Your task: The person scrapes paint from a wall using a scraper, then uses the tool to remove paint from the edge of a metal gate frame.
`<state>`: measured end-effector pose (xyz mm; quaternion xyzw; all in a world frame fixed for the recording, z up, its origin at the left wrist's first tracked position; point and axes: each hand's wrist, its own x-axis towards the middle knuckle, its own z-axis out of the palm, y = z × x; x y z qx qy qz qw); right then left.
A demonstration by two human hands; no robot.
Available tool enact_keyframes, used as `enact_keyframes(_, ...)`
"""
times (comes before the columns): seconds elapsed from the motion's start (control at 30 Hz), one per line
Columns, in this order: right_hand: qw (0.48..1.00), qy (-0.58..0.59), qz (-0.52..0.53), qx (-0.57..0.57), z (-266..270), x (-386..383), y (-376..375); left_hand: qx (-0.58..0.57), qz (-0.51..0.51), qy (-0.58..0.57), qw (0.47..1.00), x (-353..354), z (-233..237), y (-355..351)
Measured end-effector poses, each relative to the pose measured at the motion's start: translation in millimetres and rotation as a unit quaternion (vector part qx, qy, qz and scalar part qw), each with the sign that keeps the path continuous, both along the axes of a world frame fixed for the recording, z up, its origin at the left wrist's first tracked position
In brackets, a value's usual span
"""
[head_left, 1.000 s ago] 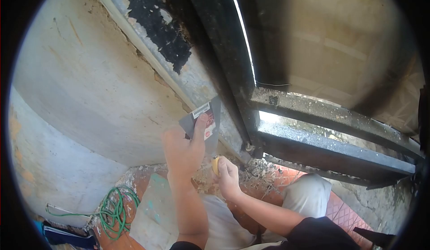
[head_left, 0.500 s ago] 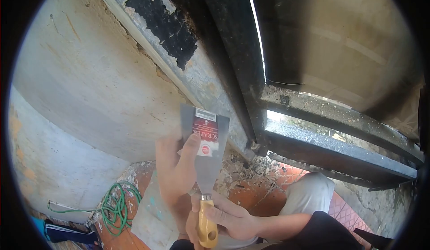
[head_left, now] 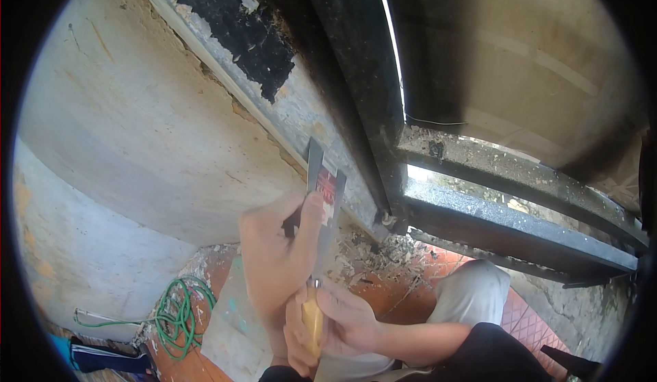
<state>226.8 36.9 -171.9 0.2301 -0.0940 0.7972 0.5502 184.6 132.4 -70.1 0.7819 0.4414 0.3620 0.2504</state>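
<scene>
A scraper [head_left: 331, 228] with a wide metal blade, a red and white label and a yellow wooden handle [head_left: 313, 324] is held upright, its blade turned partly edge-on. My left hand [head_left: 282, 245] pinches the blade, thumb on the label; something small and dark shows between its fingers. Around the handle, the fingers of my right hand [head_left: 339, 320] are wrapped. Beyond the blade tip runs a frame strip [head_left: 311, 118] with bare, scraped grey surface and a patch of black peeling paint [head_left: 239, 33].
Paint flakes [head_left: 393, 255] lie on the red tiled floor below the frame. A coiled green hose [head_left: 179, 320] is at lower left beside a pale sheet [head_left: 236, 320]. Metal bars [head_left: 513, 224] cross at right. A worn wall [head_left: 137, 108] fills the left.
The scraper blade has rotated from facing the camera to nearly edge-on. My left hand has turned with it and shifted slightly right. The view has shifted a little.
</scene>
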Motion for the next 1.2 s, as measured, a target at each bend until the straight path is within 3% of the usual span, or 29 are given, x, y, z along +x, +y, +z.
enact_keyframes(0.03, 0.999, -0.009, 0.004, -0.044, -2.4, 0.2, 4.1, -0.003, -0.003, -0.012, 1.000, 3.0, -3.1, 4.4)
enact_keyframes(0.2, 0.994, 0.089, 0.055, -0.016, 20.7, 21.2, -8.1, 0.008, -0.005, 0.019, 1.000, 11.0, 3.4, -1.4)
enact_keyframes(0.33, 0.995, 0.082, 0.059, 0.005, 6.9, 16.4, 3.7, 0.050, 0.015, 0.007, 0.999, 19.1, 1.0, 1.0)
enact_keyframes(0.4, 0.997, 0.064, 0.031, -0.025, -3.4, 11.3, 19.0, 0.018, 0.018, 0.009, 1.000, 24.0, -1.8, 7.1)
enact_keyframes(0.53, 0.993, 0.101, 0.059, -0.018, 16.1, 20.8, -4.3, 0.031, 0.033, 0.035, 0.998, 18.9, 7.4, -7.4)
enact_keyframes(0.67, 0.999, 0.022, 0.031, -0.029, 5.0, 11.4, 7.9, 0.054, 0.043, 0.045, 0.997, 19.9, 1.9, -1.2)
enact_keyframes(0.73, 0.999, -0.009, 0.020, -0.049, 7.7, 12.7, 5.7, 0.004, 0.042, 0.043, 0.998, 21.0, 4.7, -0.4)
enact_keyframes(0.87, 0.995, 0.077, 0.060, -0.002, 21.1, 13.8, -8.9, -0.023, 0.039, 0.001, 0.999, 12.2, 6.4, -5.1)
enact_keyframes(0.9, 0.991, 0.120, 0.067, 0.005, 14.4, 8.9, -5.1, 0.047, 0.024, 0.039, 0.998, 12.0, -6.6, 7.0)
enact_keyframes(0.93, 0.995, 0.091, 0.024, -0.021, 2.1, 3.1, 4.5, 0.116, 0.010, 0.078, 0.990, 12.4, -13.7, 14.0)
enact_keyframes(0.97, 0.995, 0.090, 0.026, -0.023, 3.0, 1.6, 5.3, 0.114, 0.012, 0.077, 0.990, 14.9, -13.1, 15.4)
enact_keyframes(1.03, 0.995, 0.044, -0.014, -0.090, 7.4, 0.4, 9.2, -0.029, -0.007, 0.050, 0.998, 20.9, -9.4, 17.4)
enact_keyframes(1.07, 0.995, 0.044, -0.016, -0.089, 13.2, 5.6, 9.5, -0.028, -0.008, 0.050, 0.998, 21.7, -7.6, 16.2)
enact_keyframes(1.13, 0.963, -0.212, -0.082, -0.143, 25.2, 20.4, 4.7, 0.032, 0.013, 0.099, 0.994, 21.0, -6.3, 10.8)
enact_keyframes(1.17, 0.963, -0.215, -0.083, -0.140, 23.2, 22.1, 6.1, 0.035, 0.013, 0.096, 0.995, 20.3, -6.1, 11.4)
enact_keyframes(1.2, 0.890, -0.359, -0.233, -0.153, 18.3, 21.6, 6.3, 0.042, 0.009, 0.101, 0.994, 18.1, -6.5, 11.3)
